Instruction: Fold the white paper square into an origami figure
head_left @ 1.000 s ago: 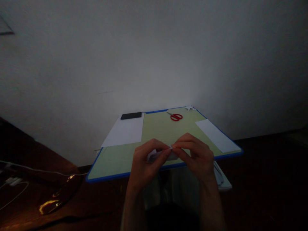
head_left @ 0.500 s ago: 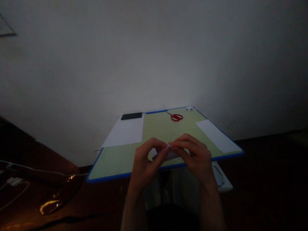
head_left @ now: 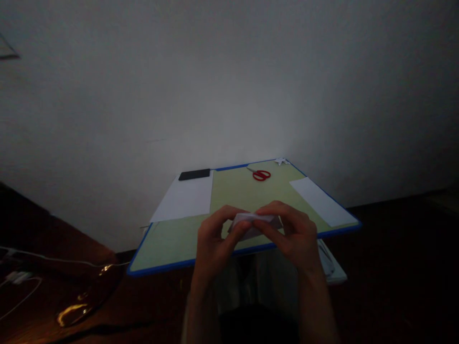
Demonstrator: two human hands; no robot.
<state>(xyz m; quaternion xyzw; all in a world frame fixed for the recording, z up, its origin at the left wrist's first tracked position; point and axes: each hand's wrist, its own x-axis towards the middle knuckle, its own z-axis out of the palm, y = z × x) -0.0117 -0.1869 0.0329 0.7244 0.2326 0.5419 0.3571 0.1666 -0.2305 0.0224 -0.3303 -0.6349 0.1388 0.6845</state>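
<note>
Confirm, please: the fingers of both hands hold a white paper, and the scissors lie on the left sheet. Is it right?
Not quite: the scissors do not lie on the left sheet. The head view shows them on the green table itself, right of that sheet. The rest is right: the fingers of the left hand and right hand hold a white paper.

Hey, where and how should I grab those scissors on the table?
Probably by the red handles, coming from the near right: the scissors lie on the table, handles nearer your right hand, blades pointing away to the left.
</note>
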